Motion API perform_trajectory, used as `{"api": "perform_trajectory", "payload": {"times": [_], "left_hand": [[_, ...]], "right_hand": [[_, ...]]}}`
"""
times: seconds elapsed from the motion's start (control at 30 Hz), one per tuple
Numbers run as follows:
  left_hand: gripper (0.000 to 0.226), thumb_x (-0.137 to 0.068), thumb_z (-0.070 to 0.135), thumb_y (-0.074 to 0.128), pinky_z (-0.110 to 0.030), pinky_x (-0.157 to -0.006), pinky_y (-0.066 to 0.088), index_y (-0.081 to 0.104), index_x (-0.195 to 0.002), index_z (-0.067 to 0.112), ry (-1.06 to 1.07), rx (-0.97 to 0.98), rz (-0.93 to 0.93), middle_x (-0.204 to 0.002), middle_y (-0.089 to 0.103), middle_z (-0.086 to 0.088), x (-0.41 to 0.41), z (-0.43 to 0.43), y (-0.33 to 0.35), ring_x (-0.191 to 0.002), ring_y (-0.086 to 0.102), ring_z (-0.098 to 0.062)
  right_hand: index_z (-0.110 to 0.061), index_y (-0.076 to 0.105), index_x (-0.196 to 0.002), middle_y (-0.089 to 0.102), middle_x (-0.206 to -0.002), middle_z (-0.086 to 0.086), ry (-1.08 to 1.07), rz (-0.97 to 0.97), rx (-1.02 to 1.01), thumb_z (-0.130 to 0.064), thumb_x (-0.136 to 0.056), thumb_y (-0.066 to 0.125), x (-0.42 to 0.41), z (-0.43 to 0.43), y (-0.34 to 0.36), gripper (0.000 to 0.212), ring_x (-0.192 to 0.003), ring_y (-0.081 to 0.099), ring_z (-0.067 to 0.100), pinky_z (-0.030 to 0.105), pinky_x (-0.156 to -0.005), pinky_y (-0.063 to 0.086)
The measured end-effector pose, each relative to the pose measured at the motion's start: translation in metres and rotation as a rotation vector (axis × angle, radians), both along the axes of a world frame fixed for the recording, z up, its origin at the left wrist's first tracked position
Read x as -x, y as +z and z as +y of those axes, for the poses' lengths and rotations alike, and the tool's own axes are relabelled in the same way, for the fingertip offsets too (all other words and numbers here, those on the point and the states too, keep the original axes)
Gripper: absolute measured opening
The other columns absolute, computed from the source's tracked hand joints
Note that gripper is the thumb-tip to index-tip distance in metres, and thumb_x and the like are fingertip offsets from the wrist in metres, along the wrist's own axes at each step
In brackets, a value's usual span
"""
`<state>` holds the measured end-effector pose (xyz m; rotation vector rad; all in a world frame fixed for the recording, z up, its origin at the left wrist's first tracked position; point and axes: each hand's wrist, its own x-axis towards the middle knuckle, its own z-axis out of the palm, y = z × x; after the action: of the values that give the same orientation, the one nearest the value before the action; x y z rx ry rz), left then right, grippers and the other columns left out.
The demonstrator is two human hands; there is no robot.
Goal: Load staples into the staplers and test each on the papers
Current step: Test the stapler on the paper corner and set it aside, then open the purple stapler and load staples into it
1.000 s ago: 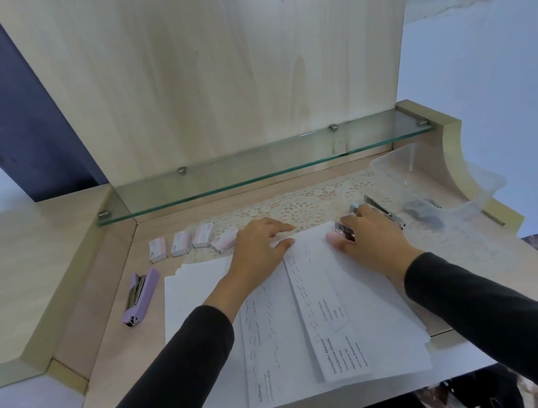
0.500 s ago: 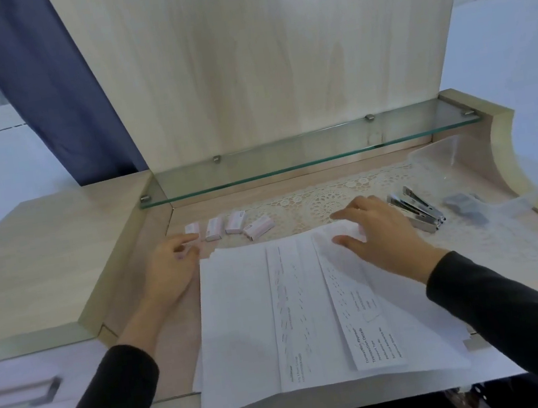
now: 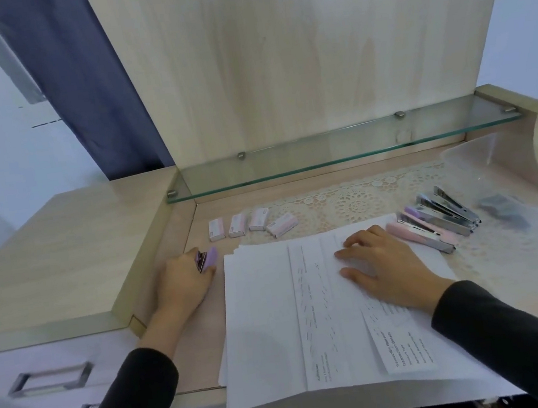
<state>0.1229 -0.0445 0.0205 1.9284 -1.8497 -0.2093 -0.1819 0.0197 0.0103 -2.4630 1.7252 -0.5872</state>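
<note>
The lilac stapler, at the left of the counter, is clasped in the left grip — the right grip, fingers flat, is pressed on the papers. Loading is judged next — a staple box must be fetched.

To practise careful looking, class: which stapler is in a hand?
The purple stapler, gripped by the left hand; the other staplers lie grouped right of the papers.

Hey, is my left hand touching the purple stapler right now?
Touching. The head view shows the left hand curled round the purple stapler, with only the stapler's front end poking out past it.
</note>
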Motion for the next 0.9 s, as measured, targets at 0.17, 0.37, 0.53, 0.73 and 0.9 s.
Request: {"api": "perform_trajectory", "payload": {"times": [0.17, 0.37, 0.53, 0.73, 0.9], "left_hand": [[0.017, -0.081, 0.017, 0.065, -0.033, -0.057, 0.045, 0.062, -0.085, 0.0, 0.022, 0.078, 0.003, -0.074, 0.066, -0.016, 0.003, 0.006, -0.001, -0.065, 0.057, -0.03], [0.032, -0.081, 0.029, 0.064, -0.026, -0.048, 0.032, 0.051, -0.067, 0.004, 0.018, 0.18, 0.223, -0.056, 0.054, -0.012, 0.016, 0.015, 0.011, -0.049, 0.039, -0.016], [0.022, -0.076, 0.016, 0.068, -0.009, -0.052, 0.032, 0.058, -0.096, 0.011, -0.077, 0.22, 0.24, -0.094, 0.051, -0.001, 0.053, 0.034, 0.052, -0.074, 0.05, -0.014], [0.055, -0.07, 0.02, 0.075, -0.021, -0.072, 0.048, 0.052, -0.121, 0.016, -0.343, 0.335, 0.268, -0.106, 0.051, 0.003, 0.097, 0.055, 0.058, -0.08, 0.053, -0.005], [0.06, -0.067, 0.024, 0.08, -0.01, -0.065, 0.049, 0.054, -0.12, 0.015, -0.495, 0.344, 0.329, -0.101, 0.047, 0.006, 0.13, 0.065, 0.034, -0.075, 0.053, -0.001]], "right_hand": [[-0.024, 0.058, -0.12, 0.056, -0.122, -0.001, -0.01, -0.044, 0.009, -0.038, -0.088, 0.051, 0.002, -0.001, -0.004, 0.035, -0.111, 0.044, 0.02, 0.026, -0.089, 0.035], [-0.023, 0.058, -0.119, 0.056, -0.121, 0.0, -0.011, -0.056, 0.018, -0.037, -0.087, 0.053, 0.002, -0.001, -0.006, 0.035, -0.111, 0.045, 0.02, 0.027, -0.088, 0.036], [-0.025, 0.056, -0.121, 0.054, -0.123, -0.002, -0.021, -0.077, -0.003, -0.039, -0.088, 0.051, 0.002, -0.001, -0.007, 0.036, -0.112, 0.042, 0.018, 0.024, -0.089, 0.033], [-0.02, 0.057, -0.119, 0.059, -0.119, 0.0, -0.1, -0.278, 0.04, -0.046, -0.084, 0.049, 0.005, -0.001, 0.003, 0.044, -0.11, 0.051, 0.016, 0.023, -0.091, 0.032], [-0.018, 0.065, -0.109, 0.068, -0.096, -0.004, -0.065, -0.629, 0.013, -0.032, -0.083, 0.061, -0.001, 0.007, 0.024, 0.029, -0.083, 0.063, 0.007, 0.025, -0.078, 0.053]]}}
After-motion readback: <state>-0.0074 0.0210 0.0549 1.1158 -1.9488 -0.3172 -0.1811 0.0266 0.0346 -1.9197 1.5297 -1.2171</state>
